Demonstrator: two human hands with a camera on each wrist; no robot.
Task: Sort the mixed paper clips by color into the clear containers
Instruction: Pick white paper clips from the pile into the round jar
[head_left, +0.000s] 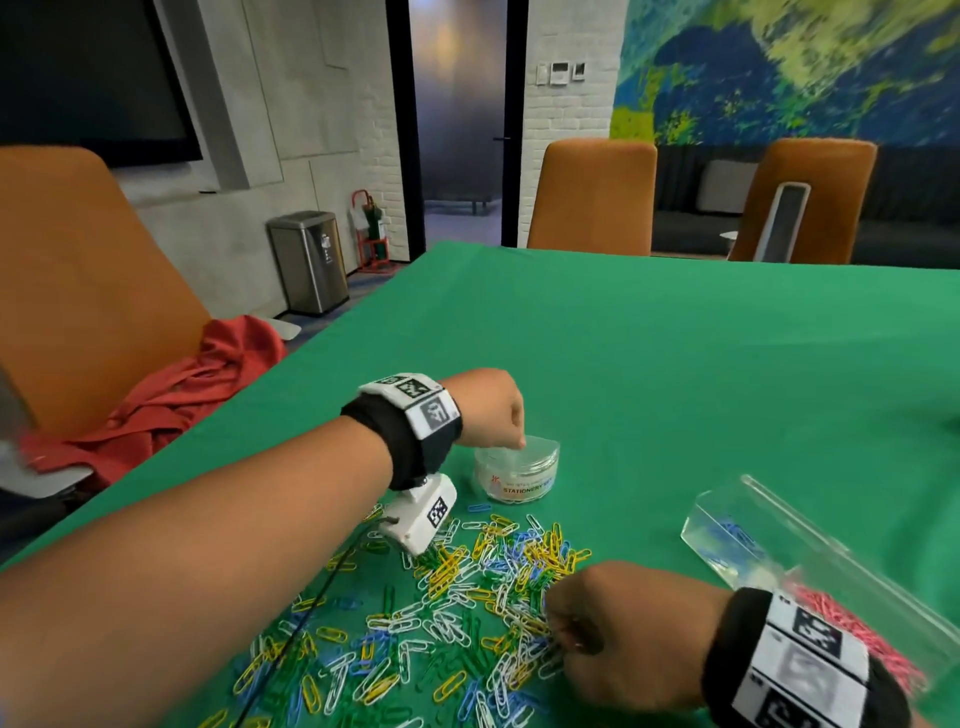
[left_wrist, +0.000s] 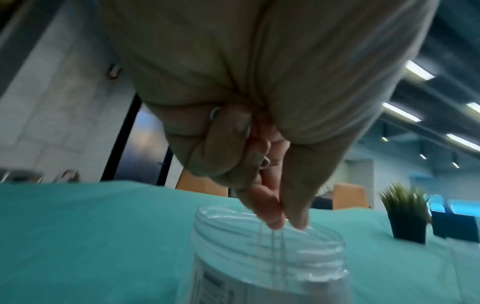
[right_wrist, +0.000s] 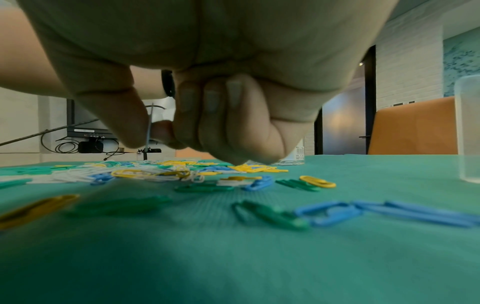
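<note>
Sorting looks partly done: pink clips and some blue ones sit in the box (head_left: 769, 540) at lower right, while the pile (head_left: 447, 597) of yellow, green, blue and white clips still covers the lower centre. The left hand (head_left: 488, 410) pinches a white clip (left_wrist: 270, 244) over the jar (head_left: 517, 470) at centre. The right hand (head_left: 618, 623) pinches a clip (right_wrist: 148, 125) above the pile.

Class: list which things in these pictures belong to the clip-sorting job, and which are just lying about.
Job: paper clips; round clear tub; long clear container; left hand; right hand.

Lying about: red cloth; bin; potted plant.
</note>
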